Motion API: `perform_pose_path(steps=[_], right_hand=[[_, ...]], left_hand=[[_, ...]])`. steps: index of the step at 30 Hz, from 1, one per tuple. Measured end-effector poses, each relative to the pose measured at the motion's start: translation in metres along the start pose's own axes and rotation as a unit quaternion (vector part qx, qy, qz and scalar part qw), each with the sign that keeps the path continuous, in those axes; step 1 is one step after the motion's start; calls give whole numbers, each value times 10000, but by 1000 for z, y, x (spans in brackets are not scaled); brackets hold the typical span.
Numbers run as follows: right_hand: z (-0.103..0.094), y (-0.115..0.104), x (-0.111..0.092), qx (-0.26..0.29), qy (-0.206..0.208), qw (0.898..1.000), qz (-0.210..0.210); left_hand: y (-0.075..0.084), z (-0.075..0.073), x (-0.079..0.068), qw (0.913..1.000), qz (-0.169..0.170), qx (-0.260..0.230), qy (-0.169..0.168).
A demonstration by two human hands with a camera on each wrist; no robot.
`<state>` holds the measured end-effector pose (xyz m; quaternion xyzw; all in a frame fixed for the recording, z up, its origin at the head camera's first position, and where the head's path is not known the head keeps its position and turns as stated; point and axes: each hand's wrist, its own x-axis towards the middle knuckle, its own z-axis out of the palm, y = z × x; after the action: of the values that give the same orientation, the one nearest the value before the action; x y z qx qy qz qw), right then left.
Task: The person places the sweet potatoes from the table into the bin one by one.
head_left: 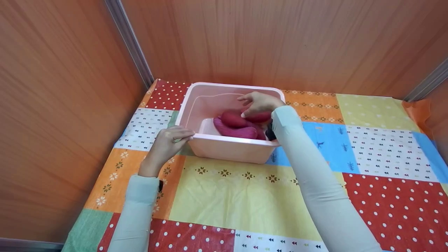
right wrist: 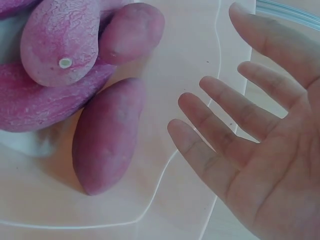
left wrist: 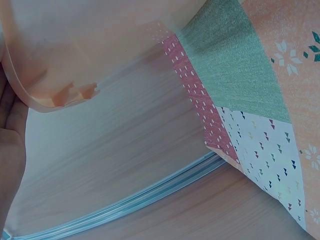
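Observation:
A pink plastic bin (head_left: 231,139) stands on the patterned cloth. My left hand (head_left: 168,141) grips its rim at the near left corner; the left wrist view shows only part of that hand (left wrist: 11,145) at the edge. Over the bin's right side hangs my right hand (head_left: 260,102), fingers spread and nothing held, as the right wrist view shows. Inside lie smooth reddish sweet potatoes (right wrist: 107,137), one against the bin wall, and wrinkled purple vegetables that look like eggplants (right wrist: 60,42). My right hand and sleeve hide part of the pile in the head view.
Wooden panels (head_left: 231,42) rise behind the bin and on the left, with a metal strip (head_left: 131,42) at their corner. The patchwork cloth (head_left: 227,196) extends in front of the bin and to its right. An orange cloth fold (head_left: 420,112) lies at the far right.

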<state>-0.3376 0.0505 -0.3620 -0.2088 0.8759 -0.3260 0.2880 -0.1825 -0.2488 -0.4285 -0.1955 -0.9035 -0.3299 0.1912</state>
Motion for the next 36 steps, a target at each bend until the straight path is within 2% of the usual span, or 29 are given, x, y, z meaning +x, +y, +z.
perform_pose_path(steps=[23,36], right_hand=[[-3,1,-3,-376,129,9991,-151],[-5,3,-8,-195,179,9994,-207]], left_hand=[[1,-2,1,10000,45,56,-25],[2,-1,0,10000,-14,-43,-18]])
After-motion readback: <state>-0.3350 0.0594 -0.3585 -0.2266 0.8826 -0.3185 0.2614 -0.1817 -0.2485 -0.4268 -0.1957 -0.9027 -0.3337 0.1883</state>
